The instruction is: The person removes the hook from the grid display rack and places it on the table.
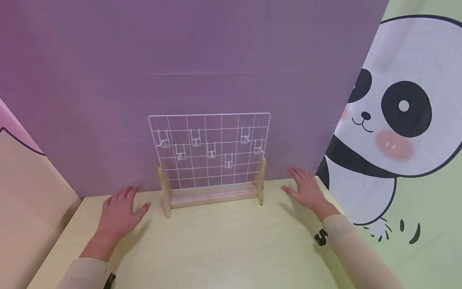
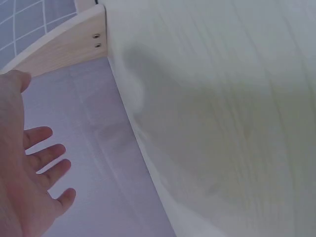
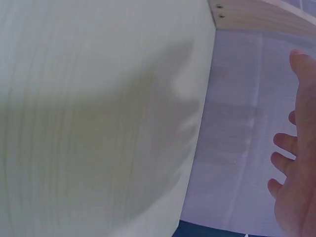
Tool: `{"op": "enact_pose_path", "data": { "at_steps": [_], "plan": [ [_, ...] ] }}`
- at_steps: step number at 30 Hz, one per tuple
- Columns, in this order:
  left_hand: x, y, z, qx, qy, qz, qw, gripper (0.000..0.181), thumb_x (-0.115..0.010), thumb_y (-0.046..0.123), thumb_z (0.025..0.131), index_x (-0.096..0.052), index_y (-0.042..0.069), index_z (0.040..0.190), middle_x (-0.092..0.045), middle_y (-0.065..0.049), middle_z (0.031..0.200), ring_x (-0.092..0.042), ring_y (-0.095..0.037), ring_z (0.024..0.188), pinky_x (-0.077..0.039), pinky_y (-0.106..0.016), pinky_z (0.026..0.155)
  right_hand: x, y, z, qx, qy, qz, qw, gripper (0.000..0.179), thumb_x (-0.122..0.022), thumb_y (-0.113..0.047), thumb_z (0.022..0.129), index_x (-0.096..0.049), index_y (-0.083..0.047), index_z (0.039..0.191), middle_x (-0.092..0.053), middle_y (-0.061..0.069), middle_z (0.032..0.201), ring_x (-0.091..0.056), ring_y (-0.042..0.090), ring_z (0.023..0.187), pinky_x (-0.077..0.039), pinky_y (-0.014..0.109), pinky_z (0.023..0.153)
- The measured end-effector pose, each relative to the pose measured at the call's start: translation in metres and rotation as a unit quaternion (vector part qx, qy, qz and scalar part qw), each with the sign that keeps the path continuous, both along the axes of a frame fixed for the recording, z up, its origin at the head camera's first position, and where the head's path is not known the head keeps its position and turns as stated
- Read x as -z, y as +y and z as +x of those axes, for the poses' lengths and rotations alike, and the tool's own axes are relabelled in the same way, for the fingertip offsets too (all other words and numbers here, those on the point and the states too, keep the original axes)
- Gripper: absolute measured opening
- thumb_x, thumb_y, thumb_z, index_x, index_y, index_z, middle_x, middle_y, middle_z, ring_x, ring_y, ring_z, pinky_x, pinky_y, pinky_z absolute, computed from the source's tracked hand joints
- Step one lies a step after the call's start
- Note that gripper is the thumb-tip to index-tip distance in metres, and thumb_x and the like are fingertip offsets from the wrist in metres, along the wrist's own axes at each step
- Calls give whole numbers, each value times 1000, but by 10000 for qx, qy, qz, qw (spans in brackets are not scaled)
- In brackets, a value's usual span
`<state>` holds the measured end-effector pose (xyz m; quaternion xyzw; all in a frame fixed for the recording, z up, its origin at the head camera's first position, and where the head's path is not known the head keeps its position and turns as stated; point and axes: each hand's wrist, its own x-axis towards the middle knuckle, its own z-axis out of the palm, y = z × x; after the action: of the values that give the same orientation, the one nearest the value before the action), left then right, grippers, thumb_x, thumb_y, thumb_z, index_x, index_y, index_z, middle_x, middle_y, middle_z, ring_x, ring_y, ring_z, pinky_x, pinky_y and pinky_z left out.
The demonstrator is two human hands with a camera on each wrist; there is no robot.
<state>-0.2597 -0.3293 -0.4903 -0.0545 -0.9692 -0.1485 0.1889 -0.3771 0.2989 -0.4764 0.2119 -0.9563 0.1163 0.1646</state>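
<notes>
A white wire grid rack (image 1: 213, 176) stands upright near the back of the table, set in a wooden base (image 1: 216, 197) with a post at each side. Several small white hooks (image 1: 211, 152) hang on its wires at different heights. To the left of the rack is my left hand (image 1: 120, 212), palm down over the table with its fingers spread and nothing in it. My right hand (image 1: 306, 190) is on the other side, also empty, fingers extended. Both wrist views show a wooden side post (image 2: 74, 42) beyond the thumb, apart from the hand.
The pale wooden table (image 1: 216, 249) ends at a purple backdrop (image 1: 216, 52) behind the rack. On the right hangs a green sheet with a panda picture (image 1: 408, 108). A pinkish-beige printed sheet (image 1: 29, 192) borders the left side.
</notes>
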Motion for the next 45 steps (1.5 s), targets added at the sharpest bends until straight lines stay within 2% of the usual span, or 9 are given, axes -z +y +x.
{"op": "enact_pose_path", "data": {
  "at_steps": [6,10,14,20,26,34,40,45],
  "plan": [
    [-4,4,-1,63,204,568,9982,65,-67,45,108,-56,-7,146,-53,-33,148,-48,-57,137,-37,-80,104,2,-7,-4,-262,-11,-728,9970,75,-74,-39,105,-49,2,162,-52,28,161,-46,51,150,-34,69,124],
    [-8,8,-1,147,498,759,9958,58,-71,37,106,-60,-7,141,-57,-32,142,-52,-55,133,-41,-78,99,-1,-13,-5,-334,-257,-1150,9925,73,-74,-36,106,-47,0,163,-52,27,162,-46,50,151,-36,67,125],
    [-12,12,-2,328,818,974,9913,51,-73,28,103,-63,-8,137,-60,-32,137,-55,-55,128,-43,-76,98,-7,-21,-4,-360,-532,-1583,9853,71,-74,-34,107,-46,-3,165,-51,26,163,-46,48,152,-37,67,125],
    [-18,20,-7,527,1174,1306,9830,45,-76,19,100,-64,-8,134,-62,-31,133,-54,-56,127,-42,-73,104,-15,-34,-4,-614,-541,-2202,9720,65,-76,-25,107,-50,0,162,-55,25,159,-56,47,142,-46,67,117],
    [-31,30,-10,569,1317,1486,9784,42,-76,16,100,-64,-5,134,-62,-29,133,-54,-55,129,-42,-72,105,-25,-47,-5,-894,-536,-2678,9578,58,-74,-17,107,-53,5,157,-58,28,155,-58,48,139,-47,68,115],
    [-55,47,-11,545,1431,1906,9697,39,-74,16,103,-64,-4,135,-63,-26,135,-56,-51,131,-45,-72,106,-37,-63,-9,-1035,-659,-3000,9460,54,-72,-13,108,-53,8,155,-58,29,154,-58,48,138,-45,66,117],
    [-69,59,-17,502,1842,2138,9580,36,-76,12,99,-67,-4,131,-63,-24,130,-57,-48,128,-45,-68,105,-42,-70,-14,-1166,-679,-3206,9375,51,-70,-11,109,-55,5,155,-60,27,152,-60,47,137,-47,64,117],
    [-79,67,-21,579,2073,2196,9516,35,-78,9,98,-67,-4,129,-65,-24,128,-59,-47,127,-46,-66,107,-44,-74,-17,-1244,-790,-3361,9302,49,-71,-10,109,-56,5,153,-61,26,151,-60,47,136,-48,63,117]
  ]
}}
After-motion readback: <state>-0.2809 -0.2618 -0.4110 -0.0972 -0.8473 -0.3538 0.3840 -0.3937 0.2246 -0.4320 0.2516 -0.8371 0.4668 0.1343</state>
